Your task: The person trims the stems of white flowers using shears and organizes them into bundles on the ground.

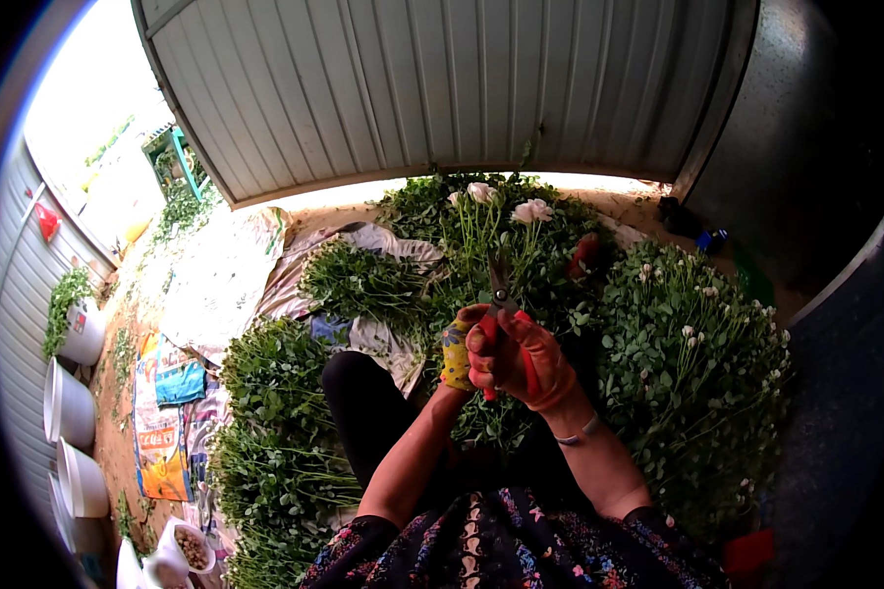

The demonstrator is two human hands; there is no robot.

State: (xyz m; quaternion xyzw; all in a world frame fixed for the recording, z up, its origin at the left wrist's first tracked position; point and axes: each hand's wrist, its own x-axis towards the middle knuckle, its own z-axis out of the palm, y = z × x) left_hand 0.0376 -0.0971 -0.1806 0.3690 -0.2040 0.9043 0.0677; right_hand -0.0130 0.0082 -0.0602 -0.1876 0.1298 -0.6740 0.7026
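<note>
Nearby, leafy bundles (283, 447); right hand (538, 365) round red shears (501, 294), left hand (458, 344) half-hidden, grip unclear

The left glove (455, 357) is showing flowers on yellow; the right glove (550, 369) is showing orange-red. The shears (501, 294) are displaying red handles. The roses (532, 210) are showing pinkish white. The shirt (521, 550) is displaying multicoloured flowers on black.

Blk flwr-print top (506, 540), orng glove (550, 381)

flower shed | ribbed metal panel (442, 88) | heaped flower stems (692, 378) | white buckets (71, 404) | earth floor (118, 388)
</note>
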